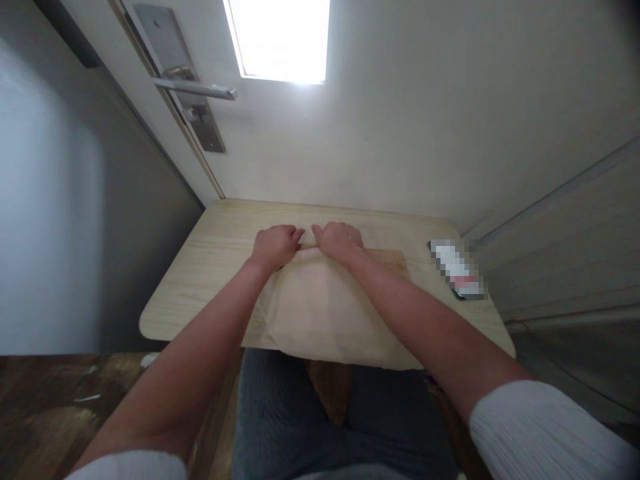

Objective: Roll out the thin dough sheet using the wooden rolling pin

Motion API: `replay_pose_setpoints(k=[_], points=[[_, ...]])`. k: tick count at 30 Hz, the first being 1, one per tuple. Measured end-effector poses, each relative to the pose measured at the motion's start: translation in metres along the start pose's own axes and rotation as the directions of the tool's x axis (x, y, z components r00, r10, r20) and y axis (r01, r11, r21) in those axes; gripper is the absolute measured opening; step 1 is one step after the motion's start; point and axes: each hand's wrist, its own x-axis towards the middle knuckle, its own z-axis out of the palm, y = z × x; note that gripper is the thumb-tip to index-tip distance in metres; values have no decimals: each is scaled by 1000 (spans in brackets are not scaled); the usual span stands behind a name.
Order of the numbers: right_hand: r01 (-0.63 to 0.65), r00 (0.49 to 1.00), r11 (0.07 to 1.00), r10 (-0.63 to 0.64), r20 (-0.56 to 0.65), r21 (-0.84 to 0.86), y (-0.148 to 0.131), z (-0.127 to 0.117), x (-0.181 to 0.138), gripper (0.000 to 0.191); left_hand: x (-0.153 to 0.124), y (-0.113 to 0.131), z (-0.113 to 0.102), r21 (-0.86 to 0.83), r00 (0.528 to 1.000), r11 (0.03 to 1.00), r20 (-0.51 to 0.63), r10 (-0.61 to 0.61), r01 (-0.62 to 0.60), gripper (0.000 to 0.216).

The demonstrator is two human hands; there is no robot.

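A thin beige sheet (330,310) lies spread on the table in front of me, and its near edge hangs slightly over the table's front. I cannot tell if it is cloth or paper. At its far edge my left hand (279,245) is closed, fingers curled under and thumb pointing inward. My right hand (340,240) grips the same edge a short way to the right, the two thumbs nearly meeting. Between them a narrow strip of the edge shows, seemingly folded or rolled. A light brown flat piece (395,261) shows behind my right wrist, partly covered.
The pale wooden table (190,280) stands against a white door with a metal handle (195,88) and a bright window (280,40). A phone (457,270) rests at the table's right edge. A grey panel (50,220) rises on the left, my legs are below.
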Motion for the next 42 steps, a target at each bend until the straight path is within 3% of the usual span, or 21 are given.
replay_pose_setpoints(k=[10, 15, 22, 28, 33, 37, 42], points=[[-10, 1000, 1000, 9, 9, 14, -3, 0, 21, 60, 14, -6, 3, 52, 997, 997, -61, -52, 55, 74], [-18, 999, 1000, 18, 28, 10, -1, 0, 9, 60, 5, 0, 0, 32, 996, 998, -81, -47, 50, 70], [74, 970, 996, -84, -229, -54, 10, 8, -58, 53, -46, 23, -4, 21, 993, 998, -105, -51, 53, 50], [163, 947, 984, -175, -270, -66, 26, 19, -113, 50, -106, 48, -4, 19, 984, 995, -151, -93, 97, 50], [189, 944, 980, -200, -261, -68, 36, 25, -136, 58, -137, 59, 1, -1, 986, 998, -156, -66, 67, 58], [198, 941, 978, -207, -269, -61, 35, 25, -132, 59, -135, 58, 4, -4, 981, 996, -174, -86, 86, 60], [162, 948, 985, -171, -267, -55, 24, 22, -105, 58, -111, 50, 2, -1, 980, 994, -167, -109, 111, 57]])
